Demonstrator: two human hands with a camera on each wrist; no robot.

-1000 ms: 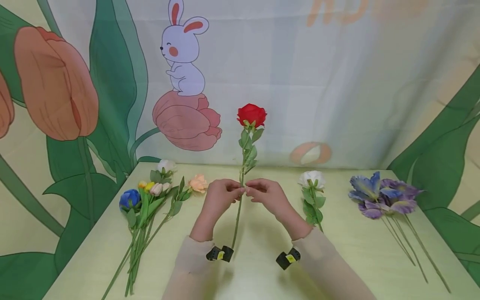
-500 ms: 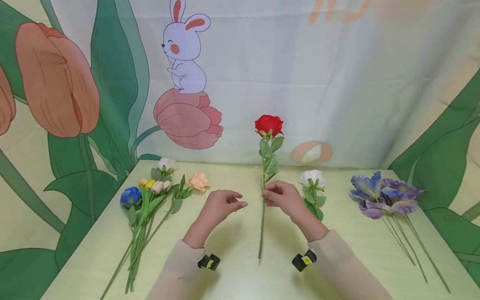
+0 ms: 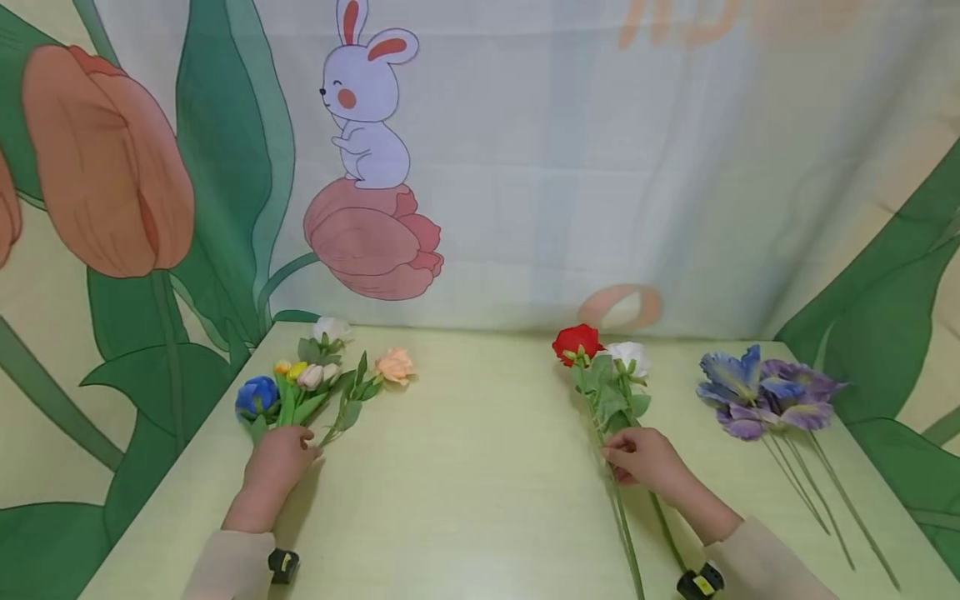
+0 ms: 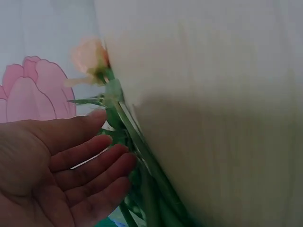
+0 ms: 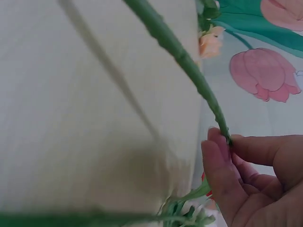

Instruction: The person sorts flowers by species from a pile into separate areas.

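- Your right hand [image 3: 648, 462] pinches the stem of the red rose [image 3: 577, 346] between thumb and fingers; your left hand [image 3: 279, 462] is relaxed, its fingers loosely bent and gripping nothing.
- That rose is right of centre, its head just beside the white rose [image 3: 632, 357]. In the right wrist view, the pinched stem and its shadow run apart, so the stem seems lifted off the table [image 3: 465, 500].
- Setting it down looks like the step in hand: lower the stem gently, pinching lightly until its length is supported, then part thumb and fingers cleanly.
- Mind the white rose; leaves of the two could snag and drag it askew.
- On your left, that hand is over the green stems [image 4: 150, 156] below the blue flower [image 3: 257, 397], tulips [image 3: 311, 377] and peach rose [image 3: 395, 366]; I cannot tell whether it touches them. Gather them below the leaves to spare the blooms.
- Farther right lie purple-blue irises [image 3: 757, 396]; avoid swinging your right sleeve [image 3: 757, 558] outward into their stems.
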